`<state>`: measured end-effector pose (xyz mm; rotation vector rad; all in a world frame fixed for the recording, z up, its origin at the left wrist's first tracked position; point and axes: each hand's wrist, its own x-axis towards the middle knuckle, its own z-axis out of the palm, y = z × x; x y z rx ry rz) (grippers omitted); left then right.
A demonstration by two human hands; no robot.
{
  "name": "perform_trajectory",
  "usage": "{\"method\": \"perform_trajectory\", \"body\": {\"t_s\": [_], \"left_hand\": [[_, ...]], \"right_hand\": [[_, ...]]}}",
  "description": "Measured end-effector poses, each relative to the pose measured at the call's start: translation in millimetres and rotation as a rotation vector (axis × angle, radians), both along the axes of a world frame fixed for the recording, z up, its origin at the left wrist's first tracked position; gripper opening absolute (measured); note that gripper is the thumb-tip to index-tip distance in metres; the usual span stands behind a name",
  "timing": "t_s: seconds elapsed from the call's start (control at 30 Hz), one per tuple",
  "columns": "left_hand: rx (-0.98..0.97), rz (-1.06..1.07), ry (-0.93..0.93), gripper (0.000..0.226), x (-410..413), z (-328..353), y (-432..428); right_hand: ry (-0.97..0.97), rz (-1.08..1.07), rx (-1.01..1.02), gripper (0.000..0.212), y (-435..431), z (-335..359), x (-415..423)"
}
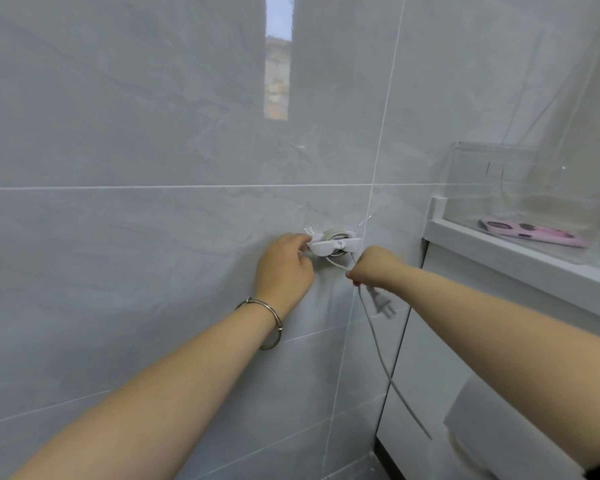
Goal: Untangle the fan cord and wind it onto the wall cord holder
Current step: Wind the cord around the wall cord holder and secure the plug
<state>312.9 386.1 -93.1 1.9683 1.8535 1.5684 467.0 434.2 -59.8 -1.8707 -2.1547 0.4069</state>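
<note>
Nearly done, steadying the wall cord holder (333,243) with the left hand (284,268), seemingly pinching its wing, gripping the fan cord (374,341) just below in a clenched right hand (374,266), plug (383,303) dangling, needing a last loop.

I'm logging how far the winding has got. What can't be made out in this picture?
Head view only:
- Turns on the cord holder: too small, partly covered by the left hand.
- Left hand's fingers: tucked behind the holder, grip unclear.
- Plug: motion-blurred below the right hand, which grips the cord.
- Fan: out of frame; the cord fades out toward the lower right.
</note>
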Motion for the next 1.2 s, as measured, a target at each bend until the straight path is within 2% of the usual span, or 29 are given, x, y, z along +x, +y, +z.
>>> {"method": "perform_trajectory", "body": {"t_s": [0.13,0.27,0.43,0.53,0.63,0.7,0.87,0.97,1.2], "left_hand": [[0.096,-0.025,0.274,0.043,1.6,-2.8,7.7],[0.168,-0.022,0.433,0.031,7.7,-3.2,20.4],[0.182,-0.054,0.642,0.024,9.9,2.5,35.9],[0.155,-0.071,0.619,0.016,11.6,5.1,39.8],[0.087,-0.045,0.517,0.018,12.2,4.9,44.6],[0.120,-0.049,0.478,0.016,12.3,4.4,47.2],[0.215,-0.043,0.492,0.024,9.6,0.0,54.4],[0.204,-0.073,0.494,0.012,8.3,1.7,54.0],[0.075,-0.092,0.545,0.015,8.1,9.1,54.5]], "right_hand": [[-0.064,-0.044,0.214,0.032,1.6,15.2,11.8],[-0.124,-0.044,0.373,0.018,-2.9,22.2,7.1],[-0.146,-0.073,0.453,0.014,0.9,19.6,5.3],[-0.104,-0.062,0.481,0.014,7.3,16.9,4.7],[-0.042,-0.017,0.510,0.012,11.6,17.3,5.8],[-0.015,0.011,0.525,0.012,12.9,15.7,7.1],[0.034,0.058,0.607,0.016,11.7,9.1,9.3],[0.042,0.080,0.657,0.017,9.3,9.3,9.3],[0.063,0.072,0.653,0.016,10.3,8.3,5.8]]}}
